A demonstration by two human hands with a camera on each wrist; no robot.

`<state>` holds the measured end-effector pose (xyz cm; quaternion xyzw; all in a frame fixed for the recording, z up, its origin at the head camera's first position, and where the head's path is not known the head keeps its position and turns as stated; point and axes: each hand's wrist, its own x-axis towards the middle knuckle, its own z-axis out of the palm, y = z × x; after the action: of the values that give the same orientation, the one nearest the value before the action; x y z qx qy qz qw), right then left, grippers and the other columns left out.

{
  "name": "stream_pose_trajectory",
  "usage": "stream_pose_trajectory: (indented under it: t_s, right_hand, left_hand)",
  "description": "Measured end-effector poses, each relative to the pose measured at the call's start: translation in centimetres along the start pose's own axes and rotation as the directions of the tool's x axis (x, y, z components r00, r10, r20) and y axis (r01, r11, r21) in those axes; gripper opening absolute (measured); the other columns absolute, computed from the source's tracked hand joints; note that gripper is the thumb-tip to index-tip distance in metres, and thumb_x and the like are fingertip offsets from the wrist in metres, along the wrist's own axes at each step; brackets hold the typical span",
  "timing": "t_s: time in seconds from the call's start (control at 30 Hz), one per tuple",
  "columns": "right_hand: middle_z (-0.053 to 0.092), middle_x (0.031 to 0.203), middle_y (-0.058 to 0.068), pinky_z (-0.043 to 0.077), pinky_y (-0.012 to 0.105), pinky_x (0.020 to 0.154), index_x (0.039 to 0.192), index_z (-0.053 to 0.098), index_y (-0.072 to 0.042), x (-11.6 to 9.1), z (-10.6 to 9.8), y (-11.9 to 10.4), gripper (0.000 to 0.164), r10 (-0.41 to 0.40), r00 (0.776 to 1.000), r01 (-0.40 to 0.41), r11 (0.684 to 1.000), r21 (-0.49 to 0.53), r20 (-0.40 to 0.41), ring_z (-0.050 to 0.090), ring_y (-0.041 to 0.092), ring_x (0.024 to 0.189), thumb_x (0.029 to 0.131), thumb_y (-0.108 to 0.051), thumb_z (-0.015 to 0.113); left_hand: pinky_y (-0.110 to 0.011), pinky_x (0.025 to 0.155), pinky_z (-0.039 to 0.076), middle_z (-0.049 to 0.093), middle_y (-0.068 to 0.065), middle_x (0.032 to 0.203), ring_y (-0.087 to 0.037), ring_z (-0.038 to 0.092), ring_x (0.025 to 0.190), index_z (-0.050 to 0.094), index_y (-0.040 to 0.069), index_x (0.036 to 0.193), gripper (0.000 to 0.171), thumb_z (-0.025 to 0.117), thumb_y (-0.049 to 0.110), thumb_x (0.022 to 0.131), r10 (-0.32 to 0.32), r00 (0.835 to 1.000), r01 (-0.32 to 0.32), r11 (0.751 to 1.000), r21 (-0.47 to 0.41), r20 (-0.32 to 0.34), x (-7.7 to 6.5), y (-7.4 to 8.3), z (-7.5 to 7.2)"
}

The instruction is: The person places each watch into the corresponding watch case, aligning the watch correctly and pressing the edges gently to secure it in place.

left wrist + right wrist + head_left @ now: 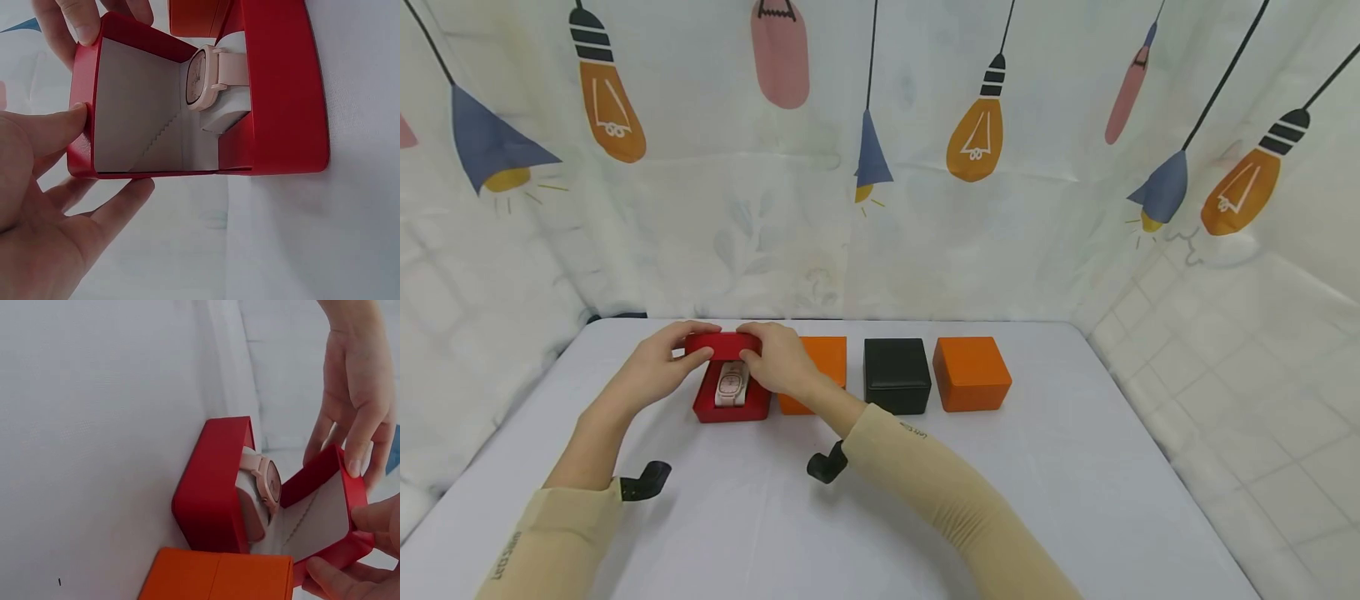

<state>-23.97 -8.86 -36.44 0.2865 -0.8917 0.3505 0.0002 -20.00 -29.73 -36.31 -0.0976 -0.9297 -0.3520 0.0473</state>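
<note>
A red watch box (732,412) stands at the back left of the table with its hinged lid (724,345) raised. Inside, a pink wristwatch (731,384) sits around a white cushion (228,112). My left hand (658,367) grips the lid's left side, thumb on the front rim and fingers behind. On the lid's other side my right hand (782,358) holds it the same way, its thumb at the rim. Both hands also show at the lid in the right wrist view, where the left hand (359,394) comes from above.
Right of the red box stand an orange box (826,358), a black box (897,375) and another orange box (972,373), all with lids down. A white cloth covers the table (1037,500). A printed curtain (910,250) hangs behind it.
</note>
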Motion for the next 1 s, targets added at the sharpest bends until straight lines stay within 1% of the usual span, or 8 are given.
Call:
stream_pose_trajectory:
  t_s: [0.33, 0.53, 0.8, 1.0]
  right_hand:
    - [0.067, 0.125, -0.002, 0.052, 0.013, 0.081, 0.14, 0.063, -0.014, -0.14, -0.04, 0.18, 0.038, -0.025, 1.0, 0.025, 1.0, 0.003, 0.0, 0.058, 0.007, 0.102, 0.102, -0.017, 0.064]
    - [0.067, 0.126, -0.002, 0.051, 0.013, 0.083, 0.14, 0.063, -0.013, -0.27, 0.01, 0.3, 0.037, -0.044, 0.999, 0.044, 0.999, 0.002, -0.005, 0.058, 0.007, 0.104, 0.102, -0.016, 0.064]
    - [0.066, 0.13, -0.002, 0.052, 0.015, 0.087, 0.141, 0.062, -0.013, -0.51, 0.23, 0.4, 0.039, -0.037, 0.999, 0.037, 0.999, 0.001, -0.004, 0.058, 0.008, 0.109, 0.102, -0.016, 0.065]
    - [0.065, 0.131, -0.002, 0.051, 0.015, 0.089, 0.14, 0.063, -0.013, -0.63, 0.31, 0.44, 0.039, -0.053, 0.998, 0.053, 0.999, -0.012, -0.017, 0.058, 0.008, 0.112, 0.102, -0.016, 0.065]
  left_hand:
    - [-0.069, 0.097, 0.046, 0.049, -0.025, 0.143, -0.049, 0.045, 0.127, 0.053, 0.002, 0.144, 0.042, 0.058, 0.02, 0.106, 0.046, 0.999, -0.046, 0.999, 0.005, 0.024, 0.03, -0.01, -0.2]
    - [-0.069, 0.095, 0.048, 0.047, -0.027, 0.144, -0.05, 0.045, 0.128, 0.052, 0.001, 0.145, 0.043, 0.057, 0.02, 0.106, 0.036, 0.999, -0.036, 0.999, 0.015, 0.035, -0.06, 0.08, -0.11]
    - [-0.066, 0.093, 0.05, 0.049, -0.024, 0.142, -0.047, 0.047, 0.125, 0.054, 0.002, 0.143, 0.042, 0.059, 0.021, 0.106, 0.054, 0.998, -0.055, 0.998, 0.018, 0.019, -0.34, -0.06, 0.19]
    - [-0.068, 0.095, 0.048, 0.049, -0.024, 0.142, -0.047, 0.046, 0.126, 0.054, 0.002, 0.143, 0.041, 0.059, 0.019, 0.106, 0.059, 0.998, -0.059, 0.998, 0.02, 0.005, -0.44, 0.03, 0.3]
